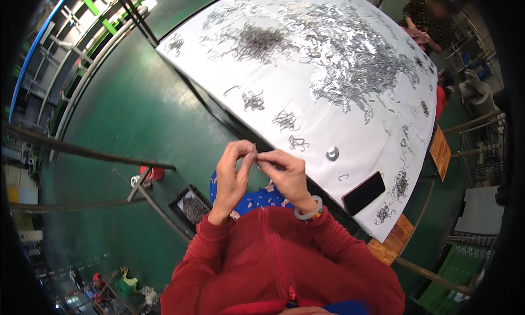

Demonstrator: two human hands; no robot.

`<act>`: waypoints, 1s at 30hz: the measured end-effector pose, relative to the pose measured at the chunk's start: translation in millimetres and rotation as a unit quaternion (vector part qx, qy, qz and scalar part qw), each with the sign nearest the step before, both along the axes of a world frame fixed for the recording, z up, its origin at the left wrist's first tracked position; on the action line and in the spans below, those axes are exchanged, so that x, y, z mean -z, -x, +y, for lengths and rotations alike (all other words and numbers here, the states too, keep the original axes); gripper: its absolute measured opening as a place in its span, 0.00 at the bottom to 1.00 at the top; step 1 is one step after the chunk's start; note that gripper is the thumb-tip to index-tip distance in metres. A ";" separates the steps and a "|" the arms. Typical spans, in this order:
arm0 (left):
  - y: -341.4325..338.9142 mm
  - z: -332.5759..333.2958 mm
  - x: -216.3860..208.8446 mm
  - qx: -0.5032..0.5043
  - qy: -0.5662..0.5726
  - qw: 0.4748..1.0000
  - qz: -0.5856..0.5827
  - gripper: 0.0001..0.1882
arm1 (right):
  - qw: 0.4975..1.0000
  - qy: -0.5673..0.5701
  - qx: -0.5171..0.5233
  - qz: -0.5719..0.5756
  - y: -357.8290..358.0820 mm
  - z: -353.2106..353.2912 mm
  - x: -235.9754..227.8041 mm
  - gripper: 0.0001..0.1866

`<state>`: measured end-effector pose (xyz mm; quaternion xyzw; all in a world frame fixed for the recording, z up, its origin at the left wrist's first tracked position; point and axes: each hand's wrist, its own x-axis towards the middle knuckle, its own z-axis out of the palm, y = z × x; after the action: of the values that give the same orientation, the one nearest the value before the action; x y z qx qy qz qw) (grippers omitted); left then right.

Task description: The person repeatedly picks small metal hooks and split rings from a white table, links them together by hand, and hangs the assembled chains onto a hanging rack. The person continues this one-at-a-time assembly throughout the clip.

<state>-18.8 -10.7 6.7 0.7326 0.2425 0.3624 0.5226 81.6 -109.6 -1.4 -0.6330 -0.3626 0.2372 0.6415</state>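
Note:
My left hand [234, 171] and my right hand [286, 175] meet fingertip to fingertip in front of my body, just off the near edge of the white table [361, 137]. Both are closed in a pinch. A tiny grey glint shows between the fingertips, too small to name. Closest to my hands on the tabletop lie small clusters of dark wire hooks [285, 120]. A round shiny metal disc [332, 153] sits to their right, with a single hook [343, 177] and a black phone [365, 193] beyond it.
A wide heap of flat silvery metal pieces [355, 58] covers the far table, beside a dark hook pile [261, 41]. More hooks line the right edge. A black tray of small dark parts [192, 206] stands lower left. Another person [429, 22] sits far right, near wooden benches [395, 239].

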 end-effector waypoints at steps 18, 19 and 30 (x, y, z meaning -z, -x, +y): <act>-6.3 4.3 9.2 -0.024 0.088 0.996 -0.002 0.04 | 0.866 0.189 0.132 -0.444 -282.1 40.9 118.9 0.09; -6.3 4.0 10.3 -0.025 0.093 0.995 -0.015 0.04 | 0.869 0.142 0.156 -0.447 -279.9 40.2 125.3 0.09; 2.3 -3.5 9.2 -0.005 0.030 0.999 -0.012 0.02 | 0.998 0.054 0.034 -0.005 -159.7 23.2 26.7 0.07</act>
<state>-21.1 -14.2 -2.4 0.7106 0.2507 0.3669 0.5455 241.4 -86.4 -28.1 -0.6799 -0.3310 0.2308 0.6123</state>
